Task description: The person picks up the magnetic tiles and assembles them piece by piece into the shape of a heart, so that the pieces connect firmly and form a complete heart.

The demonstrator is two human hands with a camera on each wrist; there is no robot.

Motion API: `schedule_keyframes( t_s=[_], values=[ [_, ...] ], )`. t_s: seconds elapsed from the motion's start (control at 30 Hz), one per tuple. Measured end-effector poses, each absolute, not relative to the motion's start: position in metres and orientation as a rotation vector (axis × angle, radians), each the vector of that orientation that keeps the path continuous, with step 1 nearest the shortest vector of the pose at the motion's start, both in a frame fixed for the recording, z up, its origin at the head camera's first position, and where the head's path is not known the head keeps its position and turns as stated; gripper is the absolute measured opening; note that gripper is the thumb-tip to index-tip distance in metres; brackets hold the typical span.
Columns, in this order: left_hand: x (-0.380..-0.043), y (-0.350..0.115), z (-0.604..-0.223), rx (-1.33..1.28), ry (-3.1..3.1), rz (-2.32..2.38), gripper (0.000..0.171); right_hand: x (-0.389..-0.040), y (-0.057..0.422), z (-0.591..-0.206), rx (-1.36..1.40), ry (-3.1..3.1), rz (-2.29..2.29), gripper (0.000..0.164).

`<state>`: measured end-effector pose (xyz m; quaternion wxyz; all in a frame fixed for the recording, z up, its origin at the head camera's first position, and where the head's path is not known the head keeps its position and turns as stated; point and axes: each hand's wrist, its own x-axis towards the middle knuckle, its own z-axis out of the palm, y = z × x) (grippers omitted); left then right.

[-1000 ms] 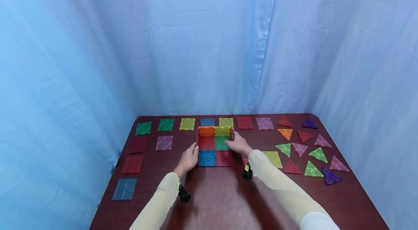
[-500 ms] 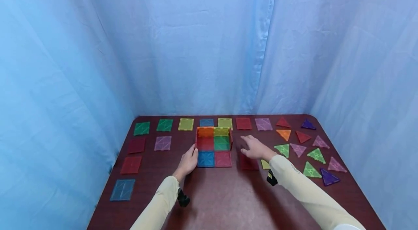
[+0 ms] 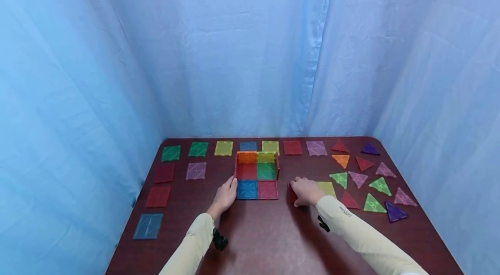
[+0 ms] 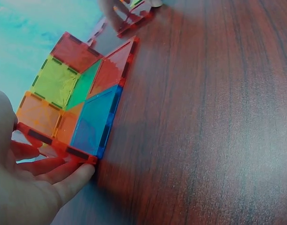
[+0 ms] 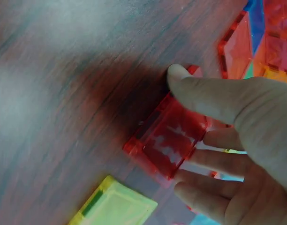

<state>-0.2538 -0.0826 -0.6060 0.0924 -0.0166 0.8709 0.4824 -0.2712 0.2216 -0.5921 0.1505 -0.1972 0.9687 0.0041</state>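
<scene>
A magnetic-tile build stands mid-table in the head view. Its flat base has blue (image 3: 247, 190), pinkish-red (image 3: 268, 190), red (image 3: 247, 172) and green (image 3: 267, 171) squares. Orange (image 3: 247, 157) and yellow (image 3: 266, 157) tiles rise upright along the back, with a red one (image 3: 277, 168) upright at right. My left hand (image 3: 225, 194) rests its extended fingers against the outside of the upright red left-side tile (image 4: 54, 143); they show through it. Right of the build, my right hand (image 3: 307, 191) grips a loose red square tile (image 5: 174, 140), thumb at one edge and fingers at the opposite edge.
A yellow square (image 3: 327, 188) lies close beside my right hand. Several loose triangles (image 3: 375, 202) spread over the right side. Loose squares line the back and left, including a light-blue one (image 3: 148, 226). Blue curtains (image 3: 234, 49) enclose the table's back and sides.
My right hand has left the build's right wall, moved right and toward me, and taken hold of the loose red square. My left hand stays at the left wall.
</scene>
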Motion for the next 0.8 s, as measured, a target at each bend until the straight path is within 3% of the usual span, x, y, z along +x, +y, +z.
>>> schedule_keyframes(
  t_s=[0.53, 0.8],
  values=[
    [-0.251, -0.081, -0.607, -0.02, 2.561, 1.459, 0.058, -0.274, 0.22, -0.591, -0.521, 2.767, -0.041, 0.085],
    [-0.25, -0.079, -0.607, -0.026, 2.541, 1.476, 0.057, -0.279, 0.225, -0.588, -0.457, 2.718, -0.817, 0.08]
  ],
)
